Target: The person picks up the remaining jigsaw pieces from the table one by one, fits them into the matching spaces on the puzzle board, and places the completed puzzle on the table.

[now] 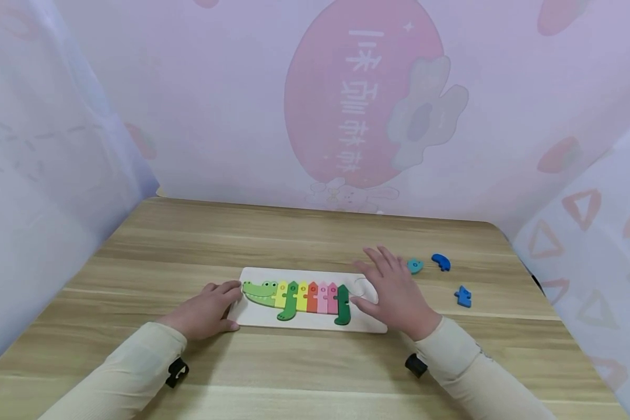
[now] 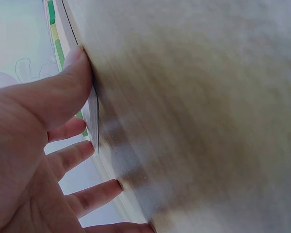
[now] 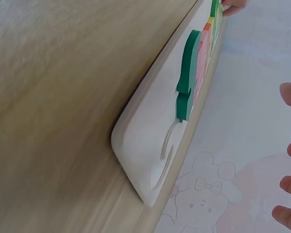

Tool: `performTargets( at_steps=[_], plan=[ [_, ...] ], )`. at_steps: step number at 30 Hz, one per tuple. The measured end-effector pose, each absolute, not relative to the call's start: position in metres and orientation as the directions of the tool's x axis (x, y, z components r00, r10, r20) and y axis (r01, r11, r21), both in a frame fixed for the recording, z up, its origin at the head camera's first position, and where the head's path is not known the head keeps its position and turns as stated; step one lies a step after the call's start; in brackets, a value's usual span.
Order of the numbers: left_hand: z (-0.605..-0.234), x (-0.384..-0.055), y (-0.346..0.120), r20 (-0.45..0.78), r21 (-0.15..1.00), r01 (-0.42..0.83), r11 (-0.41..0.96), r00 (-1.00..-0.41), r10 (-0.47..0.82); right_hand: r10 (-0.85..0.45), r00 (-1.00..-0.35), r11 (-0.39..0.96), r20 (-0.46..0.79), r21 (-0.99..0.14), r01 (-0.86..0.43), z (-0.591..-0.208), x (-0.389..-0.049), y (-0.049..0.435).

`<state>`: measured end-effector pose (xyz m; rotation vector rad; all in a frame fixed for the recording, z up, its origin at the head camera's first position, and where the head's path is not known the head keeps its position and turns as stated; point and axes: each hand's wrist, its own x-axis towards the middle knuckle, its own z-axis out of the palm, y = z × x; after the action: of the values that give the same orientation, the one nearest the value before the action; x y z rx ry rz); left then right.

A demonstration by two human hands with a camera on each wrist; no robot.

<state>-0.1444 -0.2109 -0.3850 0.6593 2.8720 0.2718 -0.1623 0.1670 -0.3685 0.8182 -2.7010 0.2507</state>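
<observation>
A white puzzle board (image 1: 304, 322) lies on the table, bearing a crocodile of coloured numbered pieces, with a light green head (image 1: 261, 293) at the left. A dark green leg piece (image 1: 343, 304) ends the filled row; right of it a curved tail recess (image 3: 169, 145) shows bare. My left hand (image 1: 210, 310) rests at the board's left end, thumb at the near edge and fingers spread. Above the board's right end hovers my right hand (image 1: 396, 291), fingers spread and apart from the board in the right wrist view, with nothing seen in it.
Loose pieces lie right of the board: a teal piece (image 1: 415, 266) partly behind the right hand, a dark blue curved piece (image 1: 441, 262) and a blue piece (image 1: 464, 296). The wood-grain table (image 1: 241, 373) is bordered by printed curtains (image 1: 231, 105) at the back and sides.
</observation>
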Motion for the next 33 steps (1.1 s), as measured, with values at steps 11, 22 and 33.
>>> performTargets(
  at_steps=[11,22,33],
  plan=[
    [-0.385,-0.143,-0.211,-0.146,0.227,0.401,0.887,-0.887,0.438,-0.483,-0.814,0.845,0.324,-0.073,-0.530,-0.368,-0.166,0.182],
    [-0.387,-0.144,-0.211,-0.140,0.224,0.405,0.887,-0.887,0.440,-0.460,-0.830,0.858,0.315,-0.083,-0.507,-0.370,-0.168,0.190],
    [-0.388,-0.145,-0.211,-0.139,0.227,0.405,0.885,-0.886,0.441,-0.431,-0.857,0.877,0.282,-0.093,-0.472,-0.375,-0.173,0.201]
  ],
)
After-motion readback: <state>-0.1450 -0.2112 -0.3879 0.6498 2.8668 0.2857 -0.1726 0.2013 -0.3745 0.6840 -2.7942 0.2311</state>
